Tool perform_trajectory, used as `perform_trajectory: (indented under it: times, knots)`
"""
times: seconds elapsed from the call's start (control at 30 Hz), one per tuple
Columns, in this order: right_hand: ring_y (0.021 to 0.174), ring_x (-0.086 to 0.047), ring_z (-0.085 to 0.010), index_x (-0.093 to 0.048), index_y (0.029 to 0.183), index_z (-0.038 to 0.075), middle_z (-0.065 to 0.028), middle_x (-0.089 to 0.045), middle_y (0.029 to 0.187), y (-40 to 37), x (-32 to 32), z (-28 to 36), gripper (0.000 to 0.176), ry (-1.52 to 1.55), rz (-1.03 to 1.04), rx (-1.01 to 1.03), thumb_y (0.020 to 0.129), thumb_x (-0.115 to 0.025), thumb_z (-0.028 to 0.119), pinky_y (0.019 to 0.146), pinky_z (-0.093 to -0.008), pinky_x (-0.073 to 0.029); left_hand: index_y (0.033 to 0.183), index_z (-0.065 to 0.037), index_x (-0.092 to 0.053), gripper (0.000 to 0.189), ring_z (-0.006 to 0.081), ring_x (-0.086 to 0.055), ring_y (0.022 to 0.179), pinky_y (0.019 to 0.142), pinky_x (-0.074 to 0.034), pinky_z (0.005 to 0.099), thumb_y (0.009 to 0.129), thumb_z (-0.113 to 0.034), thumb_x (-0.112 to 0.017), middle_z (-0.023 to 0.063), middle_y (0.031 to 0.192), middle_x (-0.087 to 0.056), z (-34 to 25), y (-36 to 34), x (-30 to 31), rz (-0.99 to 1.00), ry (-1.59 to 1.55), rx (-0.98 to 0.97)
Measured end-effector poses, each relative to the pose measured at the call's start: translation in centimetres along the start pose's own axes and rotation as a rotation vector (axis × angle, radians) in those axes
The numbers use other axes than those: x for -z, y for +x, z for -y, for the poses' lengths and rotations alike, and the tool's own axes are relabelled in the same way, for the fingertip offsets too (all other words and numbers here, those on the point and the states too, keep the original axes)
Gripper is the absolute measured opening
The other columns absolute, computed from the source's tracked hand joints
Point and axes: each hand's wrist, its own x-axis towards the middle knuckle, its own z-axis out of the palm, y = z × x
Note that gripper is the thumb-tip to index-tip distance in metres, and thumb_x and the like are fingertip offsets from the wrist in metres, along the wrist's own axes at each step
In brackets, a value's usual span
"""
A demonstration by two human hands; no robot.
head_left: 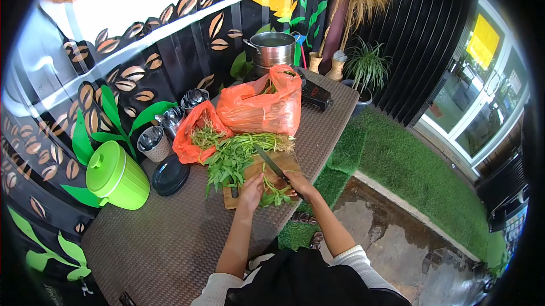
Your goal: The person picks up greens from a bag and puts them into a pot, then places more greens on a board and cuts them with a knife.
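My right hand (299,184) is closed round the handle of a knife (271,162), its blade slanting away to the upper left over the wooden cutting board (290,163). Across from it, my left hand (251,192) pinches a leafy green stem at the board's near side. Some cut leaves (276,197) lie between my hands, partly over the board's edge. Beyond them a large heap of leafy greens (233,157) spreads over the far left of the board and onto the table. A small orange plastic bag (187,138) with more stems lies beside the heap.
A large orange bag (261,107) stands behind the greens, near a steel pot (273,50) and a black box (315,95). To the left are cutlery holders (153,142), black plates (170,175) and a green lidded jug (117,175). The table's edge (323,164) runs along the right.
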Motion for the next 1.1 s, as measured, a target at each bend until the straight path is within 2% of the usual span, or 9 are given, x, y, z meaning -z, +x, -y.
perform_trajectory:
  times: [0.03,0.07,0.17,0.2,0.27,0.5,0.7,0.77,1.1]
  knots:
    - [0.045,-0.045,-0.0092,-0.059,0.093,0.003,-0.0001,-0.049,0.062,0.2,0.3,-0.2,0.037,-0.09,-0.046,0.042,0.097,-0.041,0.035,0.04,-0.0239,-0.035,0.102,-0.004,-0.06,0.02,0.0089,-0.053,0.07,0.063,-0.042,0.0208,0.087,-0.017,-0.064,-0.0023,0.081,-0.058,-0.3,0.0,0.0,-0.016,-0.014,0.0]
    - [0.062,-0.054,-0.017,-0.055,0.102,-0.003,-0.0125,-0.059,0.071,1.7,0.5,-2.1,0.039,-0.238,-0.162,0.341,0.096,-0.044,0.034,0.059,-0.0315,-0.042,0.104,-0.003,-0.059,0.021,0.0074,-0.049,0.063,0.058,-0.04,0.0206,0.087,-0.016,-0.064,-0.0045,0.076,-0.055,-0.5,0.1,0.0,-0.03,-0.028,0.0]
    - [0.07,-0.054,-0.017,-0.055,0.103,-0.002,-0.0139,-0.06,0.073,-2.0,-0.4,1.0,0.034,-0.332,-0.404,0.501,0.096,-0.046,0.031,0.069,-0.0337,-0.043,0.102,-0.004,-0.059,0.019,0.01,-0.055,0.07,0.065,-0.045,0.0237,0.088,-0.017,-0.063,-0.0022,0.079,-0.058,-1.4,-1.0,-1.2,-0.07,0.022,-0.083]
    - [0.07,-0.054,-0.017,-0.055,0.103,-0.002,-0.0139,-0.06,0.073,-1.9,-0.4,0.9,0.034,-0.332,-0.403,0.5,0.096,-0.046,0.031,0.069,-0.0337,-0.043,0.102,-0.004,-0.059,0.019,0.01,-0.055,0.07,0.065,-0.045,0.0237,0.088,-0.017,-0.063,-0.0022,0.079,-0.058,-1.6,-1.1,-1.3,-0.071,0.022,-0.083]
    - [0.053,-0.044,-0.0062,-0.056,0.106,0.004,0.0005,-0.047,0.061,-1.9,-0.4,0.4,0.029,-0.179,-0.385,0.586,0.097,-0.043,0.028,0.047,-0.025,-0.037,0.102,-0.005,-0.058,0.019,0.0141,-0.059,0.08,0.072,-0.048,0.0268,0.088,-0.016,-0.063,0.0019,0.09,-0.061,-2.0,-1.3,-1.6,-0.071,-0.009,-0.039]
    - [0.045,-0.039,-0.0042,-0.052,0.106,0.008,0.0035,-0.045,0.057,-4.5,-1.5,0.6,0.022,0.076,-0.279,0.424,0.099,-0.041,0.026,0.04,-0.0201,-0.03,0.109,-0.006,-0.055,0.023,0.0178,-0.058,0.094,0.081,-0.048,0.0312,0.088,-0.013,-0.062,0.0055,0.104,-0.059,-2.4,-1.2,-1.6,0.034,-0.124,0.025]
    - [0.049,-0.042,-0.0055,-0.049,0.108,0.005,0.0016,-0.047,0.061,-5.4,-1.8,1.2,0.023,0.217,-0.201,0.405,0.099,-0.04,0.025,0.044,-0.0209,-0.034,0.106,-0.003,-0.056,0.023,0.0134,-0.059,0.089,0.073,-0.048,0.0267,0.086,-0.012,-0.064,0.0033,0.1,-0.062,-1.7,-1.0,-2.3,0.029,-0.029,-0.198]
    - [0.053,-0.044,-0.0066,-0.047,0.111,0.004,0.0,-0.048,0.065,-5.4,-2.4,1.0,0.024,0.134,-0.153,0.563,0.099,-0.041,0.023,0.048,-0.0212,-0.036,0.102,-0.001,-0.058,0.02,0.0109,-0.059,0.082,0.069,-0.048,0.0227,0.085,-0.008,-0.065,0.0041,0.096,-0.062,-1.4,-0.6,-2.6,-0.048,0.099,-0.358]
    - [0.055,-0.04,-0.0052,-0.052,0.119,0.003,0.0019,-0.045,0.063,-4.7,-5.4,-1.9,0.03,0.121,-0.129,0.45,0.098,-0.044,0.022,0.05,-0.0214,-0.033,0.108,0.001,-0.061,0.023,0.0101,-0.057,0.077,0.066,-0.046,0.0204,0.086,-0.005,-0.062,0.004,0.095,-0.063,0.5,-0.4,-2.6,-0.034,-0.013,-0.236]
